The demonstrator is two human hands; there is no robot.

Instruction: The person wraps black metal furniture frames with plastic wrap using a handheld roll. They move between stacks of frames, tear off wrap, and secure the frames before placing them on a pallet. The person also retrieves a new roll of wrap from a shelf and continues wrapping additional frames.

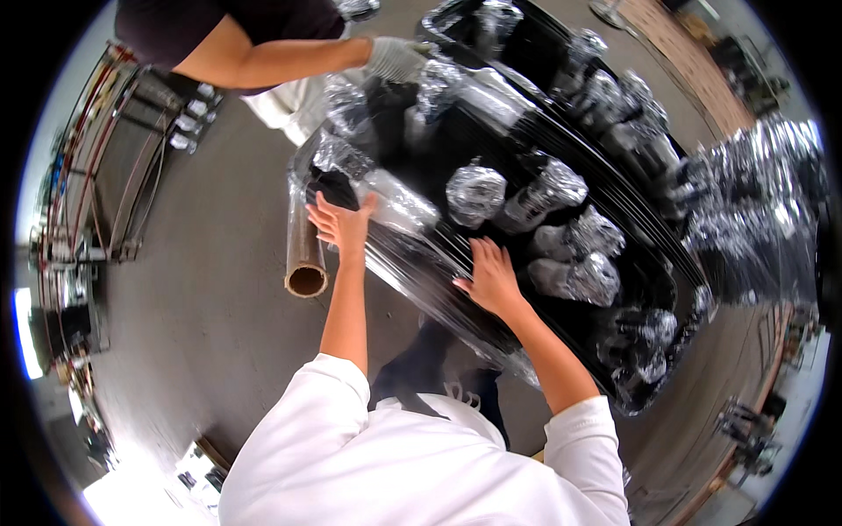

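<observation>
A large black tray (425,149) stands before me, with several cylindrical parts (548,188) in clear plastic wrap on it. Along its near side runs stretched clear film (412,263). My left hand (344,223) is open, fingers spread, at the tray's left corner next to a wrapped cylinder (399,200). Just left of it hangs a roll of clear film (303,223) with its brown cardboard core end toward me. My right hand (493,273) lies open on the film at the near edge, fingers pointing away from me. Neither hand grips anything.
A co-worker's gloved hand (395,60) reaches over the far left of the tray. Film-wrapped stacks (754,210) stand at the right. A curved-looking metal rack (105,158) is at far left. Grey floor (202,307) surrounds my feet.
</observation>
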